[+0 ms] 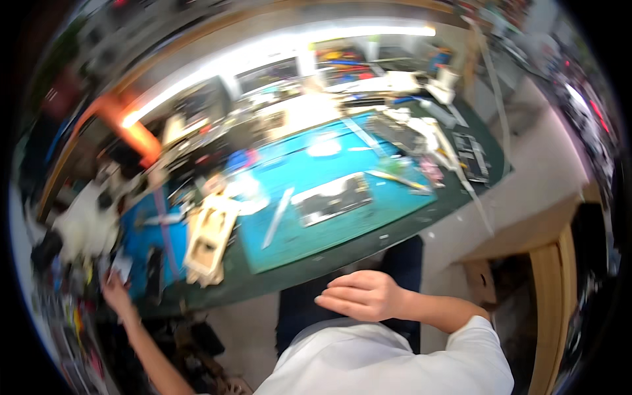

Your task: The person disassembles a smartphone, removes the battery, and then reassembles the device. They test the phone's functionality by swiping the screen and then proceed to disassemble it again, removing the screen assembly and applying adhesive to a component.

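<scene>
At the far left edge of the bench, my left hand (116, 293) reaches out with its fingers closed at a small pale flat piece (122, 266); motion blur hides the exact grip. My right hand (362, 296) hovers before my body, off the bench's front edge, with loosely stretched fingers and nothing visible in them. On the blue work mat (306, 247) lies a dark flat rectangular part with a silvery edge (333, 199). Beside it are a pale thin strip (278, 218) and a yellow-ended slim tool (399, 181). Left of these, a light wooden tray (212, 237) with recesses sits tilted.
A bright lamp tube (283, 45) spans the back above bins and small parts. White cables (454, 155) and a dark rectangular device (471, 158) lie at the right. A white bundled object (87, 220) and an orange lit post (125, 128) stand left. Wooden framing (552, 309) rises at lower right.
</scene>
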### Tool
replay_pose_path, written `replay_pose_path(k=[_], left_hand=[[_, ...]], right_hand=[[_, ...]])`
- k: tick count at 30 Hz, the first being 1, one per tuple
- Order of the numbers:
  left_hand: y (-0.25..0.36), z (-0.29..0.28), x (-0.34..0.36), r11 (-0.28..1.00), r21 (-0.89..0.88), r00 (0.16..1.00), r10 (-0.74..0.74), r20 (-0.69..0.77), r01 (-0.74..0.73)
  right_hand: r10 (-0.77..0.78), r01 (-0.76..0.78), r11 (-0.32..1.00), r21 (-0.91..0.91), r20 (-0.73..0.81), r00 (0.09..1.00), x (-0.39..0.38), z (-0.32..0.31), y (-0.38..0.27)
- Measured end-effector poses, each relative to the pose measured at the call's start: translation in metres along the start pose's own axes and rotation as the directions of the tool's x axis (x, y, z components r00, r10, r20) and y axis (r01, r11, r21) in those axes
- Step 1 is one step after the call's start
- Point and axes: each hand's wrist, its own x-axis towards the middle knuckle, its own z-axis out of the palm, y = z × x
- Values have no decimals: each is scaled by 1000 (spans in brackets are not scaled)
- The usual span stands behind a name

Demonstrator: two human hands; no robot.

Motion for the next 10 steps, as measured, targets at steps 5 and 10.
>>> replay_pose_path(k=[5,10], left_hand=[[-31,48,59,903,421,986,12,169,-83],[-41,40,89,548,748,927,244,286,-375]], right_hand=[[142,-147,986,-76,-71,987,-36,-56,41],[339,-452,818,-355,-336,879,-78,-108,92]])
